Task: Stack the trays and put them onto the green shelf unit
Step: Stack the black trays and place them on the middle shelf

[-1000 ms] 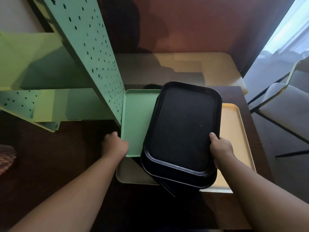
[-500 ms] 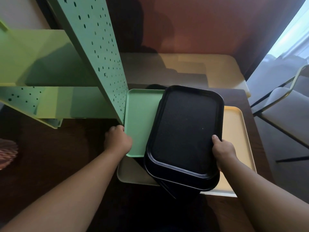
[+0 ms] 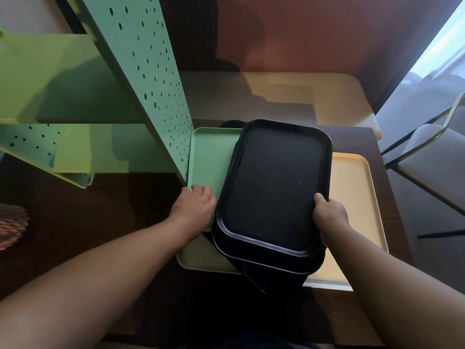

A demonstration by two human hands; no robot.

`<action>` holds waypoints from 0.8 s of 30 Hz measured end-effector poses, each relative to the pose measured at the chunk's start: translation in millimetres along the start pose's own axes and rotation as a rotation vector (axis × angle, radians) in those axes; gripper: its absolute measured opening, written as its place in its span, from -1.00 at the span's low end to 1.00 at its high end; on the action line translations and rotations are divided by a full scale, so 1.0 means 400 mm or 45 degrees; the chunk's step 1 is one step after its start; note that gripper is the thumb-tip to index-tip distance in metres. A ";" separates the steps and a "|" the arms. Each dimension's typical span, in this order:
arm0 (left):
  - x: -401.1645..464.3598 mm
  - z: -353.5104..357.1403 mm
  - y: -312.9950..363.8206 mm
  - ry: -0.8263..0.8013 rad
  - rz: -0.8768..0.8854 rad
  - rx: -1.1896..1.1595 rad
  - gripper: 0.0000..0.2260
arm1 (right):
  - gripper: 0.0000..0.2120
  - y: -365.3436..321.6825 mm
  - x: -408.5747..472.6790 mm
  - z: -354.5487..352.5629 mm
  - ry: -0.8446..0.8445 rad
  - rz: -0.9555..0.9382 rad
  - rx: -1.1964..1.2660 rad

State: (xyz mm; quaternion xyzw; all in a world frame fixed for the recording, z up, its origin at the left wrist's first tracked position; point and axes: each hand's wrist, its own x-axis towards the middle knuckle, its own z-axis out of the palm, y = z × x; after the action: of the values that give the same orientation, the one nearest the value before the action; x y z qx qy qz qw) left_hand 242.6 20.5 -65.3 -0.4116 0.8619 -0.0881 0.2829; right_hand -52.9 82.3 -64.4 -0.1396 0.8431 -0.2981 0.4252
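Black trays (image 3: 273,187) still clamped by right hand (image 3: 329,214), left hand (image 3: 195,207) now gripping green tray (image 3: 210,157)

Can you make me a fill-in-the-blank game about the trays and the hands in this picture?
1. The tray on top of the pile is ____ in colour.
2. The right hand holds the black tray by its ____ edge.
3. The left hand rests on the ____ tray, beside the green shelf unit.
4. The tray sticking out on the right of the pile is ____.

Missing words: black; right; green; yellow
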 end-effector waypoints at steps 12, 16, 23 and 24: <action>-0.030 0.030 -0.014 -0.160 -0.396 -0.458 -0.65 | -0.64 -0.007 0.003 0.010 -0.012 -0.029 -0.194; -0.028 0.014 -0.001 -0.114 -0.495 -0.687 -0.66 | -0.63 -0.004 -0.005 0.019 -0.015 -0.021 -0.239; -0.008 -0.002 0.027 0.012 -0.849 -1.476 -0.42 | -0.61 -0.001 -0.009 0.015 -0.022 -0.058 -0.288; -0.001 -0.003 0.027 0.015 -0.901 -1.552 -0.39 | -0.61 -0.001 -0.007 0.010 -0.030 -0.066 -0.281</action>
State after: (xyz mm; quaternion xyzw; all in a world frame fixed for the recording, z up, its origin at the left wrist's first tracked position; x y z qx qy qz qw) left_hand 234.8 27.7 -68.4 -0.7518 0.5737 0.3215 -0.0486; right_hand -48.0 81.8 -64.2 -0.2107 0.8619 -0.2127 0.4093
